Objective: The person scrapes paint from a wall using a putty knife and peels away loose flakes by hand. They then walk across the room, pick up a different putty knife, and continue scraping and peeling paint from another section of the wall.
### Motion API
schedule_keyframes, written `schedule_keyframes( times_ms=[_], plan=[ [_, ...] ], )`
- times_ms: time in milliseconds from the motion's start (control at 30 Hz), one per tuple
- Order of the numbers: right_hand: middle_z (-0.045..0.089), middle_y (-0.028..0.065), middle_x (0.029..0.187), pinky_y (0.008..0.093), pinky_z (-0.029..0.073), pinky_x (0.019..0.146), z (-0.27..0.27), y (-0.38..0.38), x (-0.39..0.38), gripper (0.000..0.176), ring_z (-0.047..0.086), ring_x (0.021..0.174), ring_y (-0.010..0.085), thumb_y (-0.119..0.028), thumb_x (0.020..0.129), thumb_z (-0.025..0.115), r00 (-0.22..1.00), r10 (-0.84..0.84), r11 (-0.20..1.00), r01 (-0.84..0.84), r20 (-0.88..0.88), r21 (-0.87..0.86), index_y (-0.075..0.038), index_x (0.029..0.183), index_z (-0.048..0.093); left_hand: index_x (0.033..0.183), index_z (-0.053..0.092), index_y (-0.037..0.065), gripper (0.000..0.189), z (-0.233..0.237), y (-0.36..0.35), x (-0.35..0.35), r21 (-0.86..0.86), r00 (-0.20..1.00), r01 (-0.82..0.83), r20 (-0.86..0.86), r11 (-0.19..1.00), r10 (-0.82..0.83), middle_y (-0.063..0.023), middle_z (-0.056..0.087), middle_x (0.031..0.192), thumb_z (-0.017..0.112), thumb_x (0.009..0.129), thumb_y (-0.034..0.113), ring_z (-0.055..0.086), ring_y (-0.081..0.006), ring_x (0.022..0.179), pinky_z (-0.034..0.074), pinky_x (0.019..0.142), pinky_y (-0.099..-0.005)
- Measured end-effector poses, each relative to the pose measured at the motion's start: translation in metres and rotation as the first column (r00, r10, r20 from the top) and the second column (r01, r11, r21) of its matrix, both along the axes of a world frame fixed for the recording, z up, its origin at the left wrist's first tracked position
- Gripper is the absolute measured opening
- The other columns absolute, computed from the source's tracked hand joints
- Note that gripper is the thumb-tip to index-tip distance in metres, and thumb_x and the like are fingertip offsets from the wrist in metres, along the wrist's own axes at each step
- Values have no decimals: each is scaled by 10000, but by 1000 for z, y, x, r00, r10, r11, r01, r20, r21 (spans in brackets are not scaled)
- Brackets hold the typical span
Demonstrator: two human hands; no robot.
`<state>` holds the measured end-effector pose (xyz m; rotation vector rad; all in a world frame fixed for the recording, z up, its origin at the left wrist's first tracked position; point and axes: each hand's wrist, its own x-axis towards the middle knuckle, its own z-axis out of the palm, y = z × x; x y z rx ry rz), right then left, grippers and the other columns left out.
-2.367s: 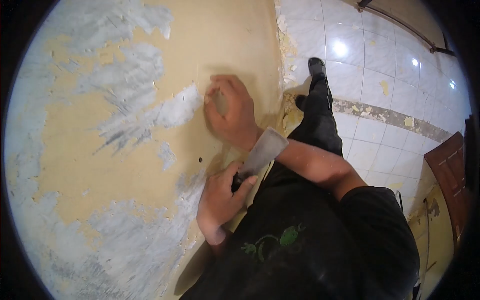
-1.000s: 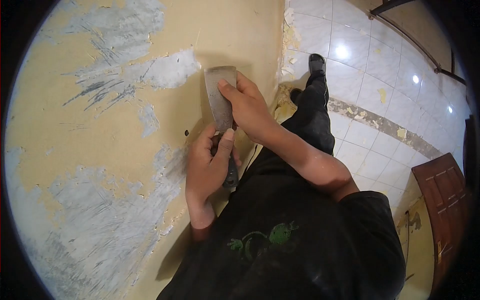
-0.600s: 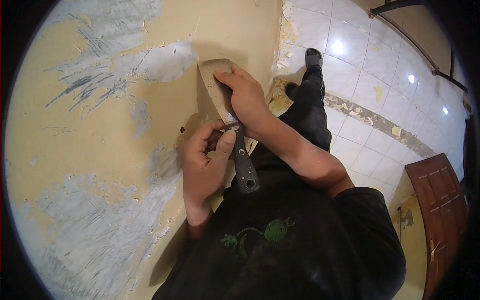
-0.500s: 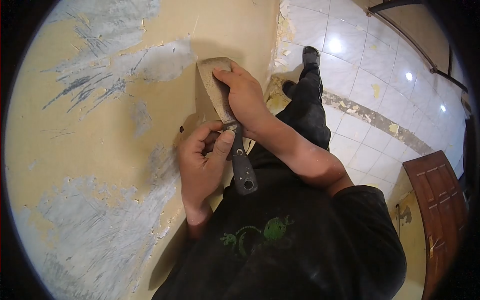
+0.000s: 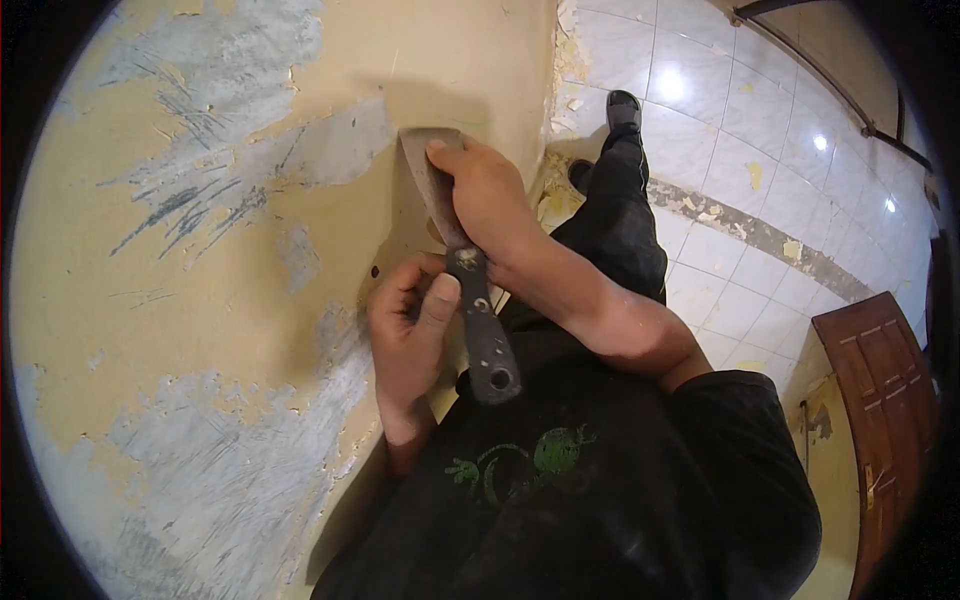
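A putty knife [image 5: 477, 315] with a black, paint-specked handle and a wide metal blade is held up in front of my chest, blade toward the wall. My right hand [image 5: 490, 190] wraps round the blade, its thumb lying on the flat face near the broad edge. Lower down, my left hand [image 5: 408, 325] has curled fingers and its thumb against the handle's side, close to the blade end; part of its grip is hidden behind the handle. Beside both hands, the wall [image 5: 330, 240] shows cream paint with scraped grey patches.
Flakes of paint lie on the white tiled floor [image 5: 705, 265] and along its dark border strip [image 5: 740, 228]. A brown panelled door [image 5: 880, 400] is at the right. A metal rail [image 5: 810, 75] curves across the upper right. My legs [image 5: 625, 215] stretch over the tiles.
The putty knife has dropped slightly and tilted, so its blade looks greyer. My left thumb has slipped from the handle's face to its side. The view has shifted a little.
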<state>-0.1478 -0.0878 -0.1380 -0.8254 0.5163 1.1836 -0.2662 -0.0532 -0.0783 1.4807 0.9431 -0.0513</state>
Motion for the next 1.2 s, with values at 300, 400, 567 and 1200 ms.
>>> schedule_keyframes(
  times_ms=[300, 400, 567, 1200],
  plan=[
    [480, 65, 652, 297, 388, 399, -2, -4, -1, 180, 461, 458, 155, -214, 871, 506, 995, 95, 996, -95, -19, -2, -37, 845, 508, 865, 562, -5, 160, -2, 1, 4, -27, 1000, -18, 4, 999, 18, -21, 582, 764, 486, 935, 117, 521, -77, 683, 417, 655, -219],
    [482, 68, 653, 305, 394, 416, -3, -3, 2, 173, 465, 466, 161, -215, 863, 516, 992, 98, 995, -98, -78, 2, -43, 851, 512, 866, 562, 2, 150, 0, -1, 7, 28, 1000, -11, 24, 1000, 10, -24, 583, 763, 476, 936, 103, 528, -84, 685, 421, 659, -221],
    [489, 72, 656, 322, 390, 434, -42, 25, 20, 179, 449, 454, 166, -215, 852, 529, 994, 50, 999, -49, 97, -10, -47, 796, 510, 894, 569, -10, 173, -7, -1, -1, 17, 1000, 23, 9, 1000, -23, -36, 591, 776, 487, 938, 136, 548, -98, 708, 427, 665, -229],
    [618, 41, 901, 218, 464, 678, -39, 9, -22, 205, 581, 771, 90, -150, 920, 466, 966, -204, 965, 171, 162, 198, -20, 1054, 552, 892, 381, 69, 333, -4, -8, 7, -19, 995, -17, -97, 1000, 15, -72, 602, 781, 690, 775, 27, 568, -81, 611, 431, 526, -195]
  ],
)
